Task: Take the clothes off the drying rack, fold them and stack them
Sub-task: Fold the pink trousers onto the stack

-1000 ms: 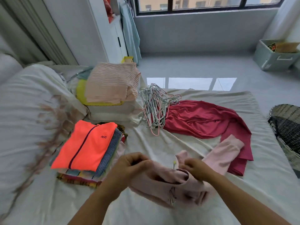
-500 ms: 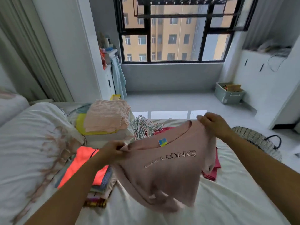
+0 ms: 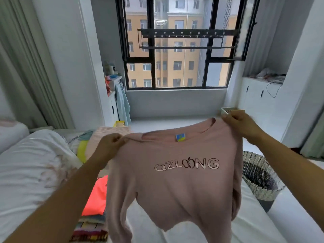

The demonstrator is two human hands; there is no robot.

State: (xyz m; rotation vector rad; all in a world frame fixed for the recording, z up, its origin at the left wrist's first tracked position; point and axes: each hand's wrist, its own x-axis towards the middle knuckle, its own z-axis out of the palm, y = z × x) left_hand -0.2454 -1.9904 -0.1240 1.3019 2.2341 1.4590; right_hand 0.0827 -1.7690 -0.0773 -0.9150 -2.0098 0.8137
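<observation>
A pale pink long-sleeved sweatshirt with "QZLOONG" in shiny letters (image 3: pixel 175 181) hangs in the middle of the frame, held up in the air above the white-sheeted bed (image 3: pixel 254 225) with its front to the camera. The left hand (image 3: pixel 109 144) pinches one shoulder seam at centre left and the right hand (image 3: pixel 240 123) pinches the other at upper right, fingers curled into the fabric, so the top edge slopes up to the right. Both holds are only pinches on soft knit, so one shoulder could slip free and drop the garment in a heap. The left sleeve dangles close to the stack of folded clothes topped by a bright orange garment (image 3: pixel 95 195) at lower left; a careless swing down could drag that stack askew. Either sleeve could also fold under the body as it is laid flat and leave a lump in the fold. The black metal drying rack (image 3: pixel 184 38) outside the window at top centre appears bare, so this is probably among the last pieces. The sweatshirt hides the bed surface behind it, and its right sleeve is mostly tucked out of sight along the right edge. The stack's base is cut off by the lower frame edge, and the woven grey-and-white basket (image 3: pixel 259 178) at right shows no clear contents.
</observation>
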